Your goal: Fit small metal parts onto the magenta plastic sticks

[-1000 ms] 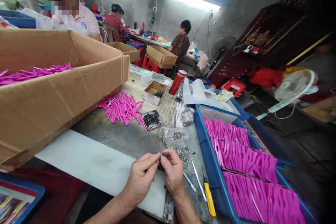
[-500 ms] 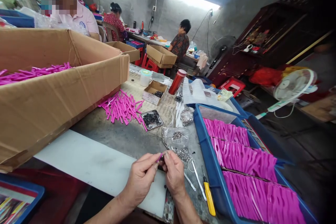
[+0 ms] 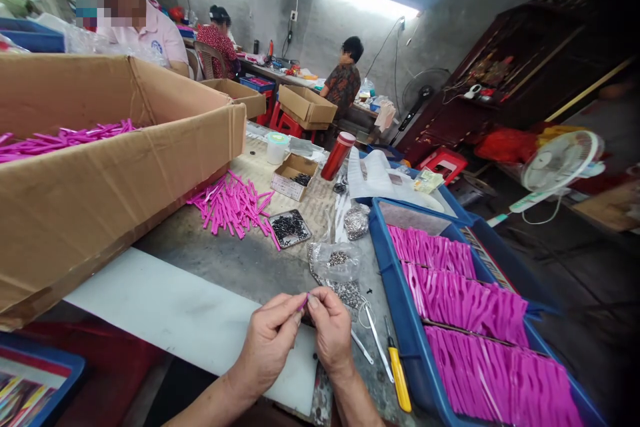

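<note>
My left hand [image 3: 273, 340] is closed in a pinch on a small magenta plastic strip [image 3: 303, 302], of which only the tip shows. Against it press the thumb and fingers of my right hand [image 3: 331, 337], also closed; whatever they grip is hidden. Both hands are over the right end of a whitish board [image 3: 200, 320]. Just beyond lie clear bags of small metal parts [image 3: 343, 263]. A loose pile of magenta strips [image 3: 233, 207] and a shallow tray of small black parts [image 3: 290, 228] are farther off on the table.
On the left stands a large cardboard box [image 3: 110, 193] holding more strips. To the right, a blue crate [image 3: 417, 353] contains rows of magenta pieces. A yellow-handled screwdriver [image 3: 399, 377] lies beside it. Behind are a red flask [image 3: 338, 155], a small box [image 3: 294, 177] and several seated people.
My right fingertips have closed in on the end of the magenta strip. A dark bit seen between the fingers earlier is now covered. My left hand has hardly moved.
</note>
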Demonstrator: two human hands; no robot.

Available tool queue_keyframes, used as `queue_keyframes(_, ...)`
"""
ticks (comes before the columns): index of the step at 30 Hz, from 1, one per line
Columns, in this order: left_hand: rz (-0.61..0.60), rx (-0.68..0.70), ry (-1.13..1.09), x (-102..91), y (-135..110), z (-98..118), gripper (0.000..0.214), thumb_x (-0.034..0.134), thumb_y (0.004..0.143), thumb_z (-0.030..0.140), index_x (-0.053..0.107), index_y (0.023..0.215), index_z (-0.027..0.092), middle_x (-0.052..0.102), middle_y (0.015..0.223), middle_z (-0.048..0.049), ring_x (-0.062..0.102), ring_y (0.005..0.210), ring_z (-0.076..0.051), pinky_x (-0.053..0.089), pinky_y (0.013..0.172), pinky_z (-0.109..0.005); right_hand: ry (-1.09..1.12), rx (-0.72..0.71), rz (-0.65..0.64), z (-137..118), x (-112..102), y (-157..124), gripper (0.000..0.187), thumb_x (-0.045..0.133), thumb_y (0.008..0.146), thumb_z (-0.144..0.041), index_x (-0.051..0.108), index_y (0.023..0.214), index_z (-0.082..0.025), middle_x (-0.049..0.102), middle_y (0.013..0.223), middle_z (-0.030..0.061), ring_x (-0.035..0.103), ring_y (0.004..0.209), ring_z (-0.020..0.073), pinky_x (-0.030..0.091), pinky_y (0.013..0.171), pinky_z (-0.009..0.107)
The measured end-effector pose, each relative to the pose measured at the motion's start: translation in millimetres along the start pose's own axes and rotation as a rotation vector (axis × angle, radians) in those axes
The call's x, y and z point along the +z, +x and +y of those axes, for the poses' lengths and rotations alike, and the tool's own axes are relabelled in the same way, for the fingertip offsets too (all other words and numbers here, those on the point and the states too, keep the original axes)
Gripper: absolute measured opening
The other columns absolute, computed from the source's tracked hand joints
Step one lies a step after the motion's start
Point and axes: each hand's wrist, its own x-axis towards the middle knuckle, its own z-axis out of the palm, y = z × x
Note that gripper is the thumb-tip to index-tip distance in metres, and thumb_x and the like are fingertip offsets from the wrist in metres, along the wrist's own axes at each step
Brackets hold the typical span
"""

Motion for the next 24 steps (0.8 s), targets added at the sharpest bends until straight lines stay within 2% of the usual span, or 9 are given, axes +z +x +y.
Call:
queue_keyframes(3, -0.004, -0.012, -0.008, 0.0, -0.6, -1.0, 0.026, 0.046, 0.075, 0.018, 0.064, 0.094, 0.014, 0.051, 0.069, -0.0028, 0.039, 0.041, -0.005, 0.037, 0.036, -0.017, 0.031, 0.022, -0.032, 0.6, 0.0, 0.0, 0.026, 0.047, 0.074, -0.038, 0.048, 0.06, -0.017, 0.039, 0.051, -0.0049, 0.034, 0.045, 0.0079, 0.032, 0.044, 0.019)
queue_keyframes(7, -0.003, -0.026, -0.004, 0.0, -0.9, -1.4, 0.025, 0.047, 0.075, 0.019, 0.064, 0.093, 0.014, 0.05, 0.066, -0.0022, 0.039, 0.04, -0.005, 0.037, 0.037, -0.017, -0.002, -0.019, 0.014, 0.8, -0.1, -0.3, 0.019, 0.056, 0.068, -0.034, 0.05, 0.066, -0.017, 0.044, 0.057, -0.0033, 0.041, 0.053, 0.0097, 0.036, 0.05, 0.021)
queue_keyframes(10, -0.01, -0.012, -0.002, 0.2, -1.0, -2.2, 0.026, 0.046, 0.075, 0.019, 0.063, 0.095, 0.014, 0.051, 0.068, -0.0028, 0.039, 0.041, -0.005, 0.037, 0.037, -0.017, -0.024, 0.012, -0.005, 0.7, -0.7, -0.2, 0.025, 0.049, 0.073, -0.037, 0.047, 0.058, -0.016, 0.041, 0.051, -0.0039, 0.036, 0.047, 0.0086, 0.032, 0.045, 0.02)
queue_keyframes(12, -0.011, -0.01, -0.001, 0.2, -1.4, -3.0, 0.026, 0.046, 0.075, 0.018, 0.063, 0.095, 0.015, 0.051, 0.068, -0.0028, 0.039, 0.042, -0.005, 0.037, 0.037, -0.017, 0.002, 0.024, -0.019, 0.7, -1.0, 0.0, 0.027, 0.046, 0.075, -0.038, 0.047, 0.059, -0.017, 0.04, 0.05, -0.0043, 0.034, 0.044, 0.0081, 0.031, 0.043, 0.02)
queue_keyframes(16, -0.015, -0.019, 0.007, 0.3, -1.4, -3.6, 0.025, 0.047, 0.075, 0.018, 0.063, 0.094, 0.015, 0.049, 0.066, -0.0019, 0.039, 0.041, -0.005, 0.037, 0.037, -0.017, -0.003, -0.022, 0.026, 1.0, -0.4, -0.1, 0.018, 0.055, 0.069, -0.034, 0.05, 0.065, -0.017, 0.045, 0.057, -0.0032, 0.041, 0.052, 0.0098, 0.036, 0.05, 0.021)
queue_keyframes(21, -0.007, -0.018, -0.004, 0.4, 0.4, -4.8, 0.025, 0.048, 0.075, 0.017, 0.064, 0.094, 0.015, 0.05, 0.067, -0.0021, 0.04, 0.042, -0.005, 0.038, 0.037, -0.017, -0.026, -0.006, -0.011, 1.9, -0.4, -0.8, 0.02, 0.05, 0.073, -0.034, 0.049, 0.062, -0.017, 0.042, 0.052, -0.0046, 0.039, 0.049, 0.0093, 0.035, 0.047, 0.021)
queue_keyframes(24, -0.005, -0.051, -0.038, 0.8, 0.6, -6.8, 0.025, 0.048, 0.075, 0.018, 0.063, 0.095, 0.015, 0.049, 0.067, -0.0014, 0.039, 0.04, -0.004, 0.037, 0.036, -0.017, -0.103, -0.075, 0.028, 2.9, -0.4, -1.1, 0.016, 0.051, 0.073, -0.031, 0.05, 0.065, -0.017, 0.046, 0.057, -0.0028, 0.042, 0.054, 0.0105, 0.037, 0.052, 0.022)
